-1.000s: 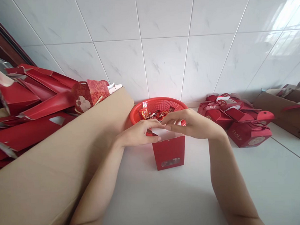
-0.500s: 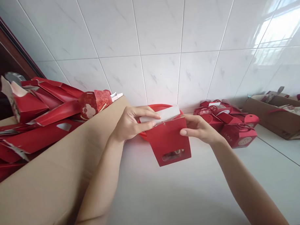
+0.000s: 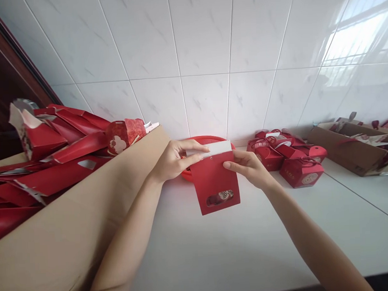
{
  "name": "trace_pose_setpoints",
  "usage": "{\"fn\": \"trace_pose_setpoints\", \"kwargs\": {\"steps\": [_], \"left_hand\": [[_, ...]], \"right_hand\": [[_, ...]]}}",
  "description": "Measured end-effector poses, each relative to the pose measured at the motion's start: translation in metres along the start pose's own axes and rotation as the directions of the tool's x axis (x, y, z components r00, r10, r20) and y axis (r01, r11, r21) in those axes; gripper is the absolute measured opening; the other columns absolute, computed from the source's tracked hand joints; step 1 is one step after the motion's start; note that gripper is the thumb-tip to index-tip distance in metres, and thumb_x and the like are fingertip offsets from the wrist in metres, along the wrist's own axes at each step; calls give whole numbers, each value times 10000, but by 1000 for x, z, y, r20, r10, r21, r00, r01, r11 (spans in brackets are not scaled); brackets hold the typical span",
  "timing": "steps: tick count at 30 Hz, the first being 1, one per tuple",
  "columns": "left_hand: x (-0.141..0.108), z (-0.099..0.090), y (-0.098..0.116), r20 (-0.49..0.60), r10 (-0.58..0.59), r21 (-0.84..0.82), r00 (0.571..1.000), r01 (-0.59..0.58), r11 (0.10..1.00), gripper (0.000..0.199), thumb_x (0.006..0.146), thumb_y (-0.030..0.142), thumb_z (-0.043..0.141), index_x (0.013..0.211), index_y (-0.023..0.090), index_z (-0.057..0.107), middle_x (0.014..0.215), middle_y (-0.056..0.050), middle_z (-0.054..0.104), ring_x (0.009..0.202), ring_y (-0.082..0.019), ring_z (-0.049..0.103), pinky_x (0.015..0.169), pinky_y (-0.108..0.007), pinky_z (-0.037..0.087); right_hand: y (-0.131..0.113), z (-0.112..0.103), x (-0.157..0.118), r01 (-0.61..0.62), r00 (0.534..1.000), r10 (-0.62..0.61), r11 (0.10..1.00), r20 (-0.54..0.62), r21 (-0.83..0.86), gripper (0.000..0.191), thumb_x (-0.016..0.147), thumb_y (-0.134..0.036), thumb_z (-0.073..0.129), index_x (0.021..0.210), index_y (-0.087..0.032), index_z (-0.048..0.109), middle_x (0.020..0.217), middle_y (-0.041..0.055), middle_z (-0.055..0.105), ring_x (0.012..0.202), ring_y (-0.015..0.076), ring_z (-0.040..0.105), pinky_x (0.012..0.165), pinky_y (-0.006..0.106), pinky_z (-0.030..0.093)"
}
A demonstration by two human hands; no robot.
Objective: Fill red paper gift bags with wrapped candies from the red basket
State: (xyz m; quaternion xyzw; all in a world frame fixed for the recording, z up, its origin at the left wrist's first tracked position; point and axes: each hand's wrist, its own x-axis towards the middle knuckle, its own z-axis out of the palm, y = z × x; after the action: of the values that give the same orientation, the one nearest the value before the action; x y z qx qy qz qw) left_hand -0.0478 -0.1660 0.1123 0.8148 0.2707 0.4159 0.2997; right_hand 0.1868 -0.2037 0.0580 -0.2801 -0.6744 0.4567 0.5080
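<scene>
Between my hands is a red paper gift box (image 3: 215, 175) with an oval window low on its front and a white flap along its top. My left hand (image 3: 177, 160) pinches the upper left corner, thumb in front, fingers at the flap. On the upper right edge, my right hand (image 3: 248, 165) grips the box with its thumb on the front face. Patterned contents show through the window. Behind the box, partly covered by it, stands a red plastic basket (image 3: 209, 139) with small items inside that I cannot make out.
On the left a large cardboard carton (image 3: 119, 199) holds several flat red boxes (image 3: 64, 175). Several folded red gift boxes (image 3: 301, 171) with ribbons stand to the right. Beyond them is a brown open carton (image 3: 347, 155). A tiled wall (image 3: 205, 107) closes the back of the white table (image 3: 248, 249).
The white flap now lies closer against the box's top edge. My right thumb has slid inward across the front, and the box has shifted slightly left and turned more squarely toward me.
</scene>
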Motion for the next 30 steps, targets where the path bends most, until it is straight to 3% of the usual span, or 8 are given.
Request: {"fn": "trace_pose_setpoints", "kwargs": {"steps": [3, 6, 8, 12, 17, 22, 26, 30], "left_hand": [[-3, 4, 1, -36, -57, -115, 998, 53, 992, 463, 877, 501, 655, 1225, 200, 704, 1089, -89, 757, 923, -240, 720, 751, -317, 584], [-4, 6, -1, -45, -75, -193, 996, 65, 979, 708, 830, 485, 729, 1447, 214, 512, 1173, -105, 735, 995, -254, 715, 817, -331, 586], [-4, 8, -4, -23, -91, -184, 996, 85, 979, 679, 804, 461, 762, 1397, 201, 562, 1197, -111, 727, 1030, -262, 706, 841, -335, 588], [-7, 12, -13, 16, -144, -188, 990, 144, 972, 440, 833, 472, 720, 1159, 177, 711, 1157, -99, 741, 945, -247, 720, 762, -342, 617], [-8, 18, -26, -19, -147, -156, 989, 142, 977, 416, 809, 473, 734, 1116, 195, 705, 1019, -65, 761, 871, -223, 718, 696, -313, 612], [-7, 25, -41, -83, -82, -93, 993, 74, 993, 306, 787, 441, 754, 981, 205, 737, 1022, -41, 745, 850, -189, 694, 733, -300, 590], [-8, 28, -45, -84, -104, -73, 991, 98, 992, 302, 746, 458, 786, 885, 191, 767, 918, -42, 754, 810, -187, 685, 735, -309, 588], [-12, 30, -45, -18, -173, -95, 985, 171, 981, 382, 676, 480, 839, 932, 202, 791, 905, -48, 774, 823, -218, 711, 744, -335, 611]], "right_hand": [[4, 3, 1, 42, 995, -38, 998, -92, 39, 286, 877, -434, 720, 1102, -262, 756, 1087, 54, 760, 973, 242, 717, 835, 384, 588], [11, 6, 2, 80, 979, -67, 995, -192, 58, 294, 877, -448, 718, 1107, -269, 750, 1114, 52, 755, 1001, 247, 711, 849, 384, 582], [16, 8, 3, 79, 972, -64, 995, -226, 56, 323, 878, -470, 708, 1125, -264, 737, 1145, 58, 746, 1035, 255, 700, 872, 396, 577], [22, 11, 2, 50, 973, -33, 996, -227, 72, 366, 882, -482, 695, 1177, -267, 686, 1198, 67, 722, 1073, 257, 686, 890, 399, 572], [21, 8, 0, 64, 972, -42, 994, -231, 88, 478, 852, -467, 727, 1285, -325, 579, 1187, 60, 716, 992, 236, 698, 818, 385, 590], [28, 1, -3, 79, 954, -82, 997, -289, -22, 269, 809, -456, 766, 997, -269, 720, 1089, 55, 730, 967, 226, 677, 802, 365, 569], [33, 0, -4, 49, 941, -51, 999, -335, -14, 258, 799, -495, 760, 876, -249, 746, 919, 45, 745, 886, 220, 682, 794, 370, 564], [32, 1, -7, -19, 940, 47, 996, -339, 87, 400, 753, -468, 810, 1079, -254, 719, 955, 56, 761, 878, 233, 707, 783, 385, 581]]}}
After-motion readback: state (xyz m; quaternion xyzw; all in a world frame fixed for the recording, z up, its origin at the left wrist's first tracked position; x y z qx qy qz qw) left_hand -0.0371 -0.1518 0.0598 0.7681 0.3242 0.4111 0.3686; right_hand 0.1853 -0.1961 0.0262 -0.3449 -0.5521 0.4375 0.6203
